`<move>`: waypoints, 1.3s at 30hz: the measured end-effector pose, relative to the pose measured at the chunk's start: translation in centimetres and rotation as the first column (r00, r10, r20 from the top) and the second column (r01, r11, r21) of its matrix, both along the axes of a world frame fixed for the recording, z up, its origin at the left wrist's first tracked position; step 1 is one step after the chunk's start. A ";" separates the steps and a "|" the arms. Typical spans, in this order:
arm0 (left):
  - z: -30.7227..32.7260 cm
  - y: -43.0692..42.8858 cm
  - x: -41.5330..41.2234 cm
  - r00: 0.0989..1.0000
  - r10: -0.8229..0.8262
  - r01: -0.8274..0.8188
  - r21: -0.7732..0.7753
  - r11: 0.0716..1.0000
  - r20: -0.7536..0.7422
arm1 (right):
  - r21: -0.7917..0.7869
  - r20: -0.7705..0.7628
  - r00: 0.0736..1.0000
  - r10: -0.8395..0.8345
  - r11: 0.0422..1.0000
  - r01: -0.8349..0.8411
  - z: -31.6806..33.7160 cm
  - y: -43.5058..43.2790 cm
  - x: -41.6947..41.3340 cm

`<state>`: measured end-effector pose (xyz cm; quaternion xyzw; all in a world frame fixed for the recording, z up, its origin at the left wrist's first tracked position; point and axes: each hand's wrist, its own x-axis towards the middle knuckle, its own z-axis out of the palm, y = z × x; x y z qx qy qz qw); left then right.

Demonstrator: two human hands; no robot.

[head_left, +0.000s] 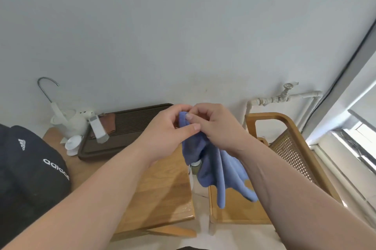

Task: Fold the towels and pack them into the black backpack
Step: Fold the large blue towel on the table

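A blue towel (215,168) hangs crumpled in the air above the gap between a wooden table and a chair. My left hand (166,133) and my right hand (217,125) meet at its top edge, and both pinch the cloth close together. The rest of the towel dangles loose below my hands. The black backpack (30,172) with white lettering stands at the left on the table, apart from both hands. Its opening is not visible.
A wooden table (162,188) holds a dark slatted tray (126,129), a white kettle (71,121) and small white items. A wooden chair with a woven back (293,148) stands on the right. White pipes (284,97) run along the wall; a window is far right.
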<state>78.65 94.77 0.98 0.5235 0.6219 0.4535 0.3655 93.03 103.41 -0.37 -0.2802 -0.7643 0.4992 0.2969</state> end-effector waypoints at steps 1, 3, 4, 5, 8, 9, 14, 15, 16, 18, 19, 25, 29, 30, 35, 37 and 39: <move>-0.4 -0.2 0.1 1.000 0.019 -0.019 0.001 1.000 0.001 | -0.004 -0.010 1.000 -0.019 1.000 0.019 -0.7 0.0 -0.1; -1.2 -0.6 0.2 0.999 0.041 -0.041 -0.009 0.999 0.015 | -0.005 -0.006 0.999 -0.045 0.999 0.045 -1.5 0.1 0.2; -1.5 -0.8 0.1 0.999 0.044 -0.044 -0.017 0.999 0.030 | -0.007 -0.005 0.999 -0.041 0.999 0.040 -1.8 0.1 0.2; -1.8 -0.8 0.1 0.998 0.044 -0.043 -0.027 0.999 0.049 | -0.012 -0.008 1.000 -0.029 1.000 0.029 -2.2 0.2 0.2; -2.6 -1.1 -0.1 0.990 0.096 -0.092 -0.045 0.995 0.103 | -0.049 -0.018 0.999 -0.027 0.998 0.026 -3.2 -0.2 -0.1; -2.9 -1.1 -0.4 0.983 0.154 -0.150 -0.043 0.988 0.097 | -0.071 -0.018 0.999 -0.026 0.997 0.025 -3.7 -0.3 -0.3; -5.3 -2.3 -2.5 0.937 0.336 -0.331 -0.063 0.942 0.100 | -0.171 0.085 0.988 0.132 0.978 -0.115 -6.7 -0.3 -1.1; -5.9 -2.7 -3.1 0.930 0.352 -0.346 -0.069 0.936 0.107 | -0.179 0.149 0.969 0.197 0.969 -0.169 -7.4 -0.3 -1.2; -6.4 -3.3 -3.7 0.920 0.373 -0.366 -0.077 0.928 0.118 | -0.186 0.217 0.941 0.260 0.957 -0.222 -8.1 -0.4 -1.3; -7.4 -4.3 -4.9 0.894 0.430 -0.420 -0.096 0.902 0.125 | -0.200 0.344 0.872 0.347 0.935 -0.293 -9.6 -0.7 -1.6; -7.9 -4.7 -5.5 0.881 0.457 -0.448 -0.098 0.889 0.121 | -0.209 0.398 0.842 0.365 0.929 -0.304 -10.4 -1.0 -1.9; -10.3 -7.8 -9.4 0.787 0.614 -0.596 -0.177 0.783 0.065 | -0.205 0.644 0.688 0.335 0.942 -0.267 -15.6 -2.7 -3.4; -12.4 -10.8 -12.9 0.742 0.652 -0.669 -0.124 0.733 -0.154 | -0.208 0.781 0.534 0.324 0.941 -0.267 -18.5 -4.3 -3.9; -13.0 -11.6 -13.9 0.721 0.666 -0.691 -0.126 0.712 -0.190 | -0.199 0.821 0.478 0.313 0.941 -0.275 -19.0 -4.8 -3.9; -16.4 -16.1 -18.8 0.687 0.680 -0.727 -0.224 0.650 -0.255 | -0.213 0.891 0.359 0.278 0.954 -0.209 -20.9 -7.9 -4.4; -18.1 -17.6 -20.4 0.697 0.669 -0.716 -0.300 0.630 -0.259 | -0.176 0.887 0.409 0.213 0.976 -0.126 -21.5 -9.1 -5.0; -20.1 -19.0 -21.8 0.701 0.670 -0.706 -0.371 0.603 -0.244 | -0.132 0.861 0.493 0.120 0.991 -0.012 -21.9 -10.1 -5.6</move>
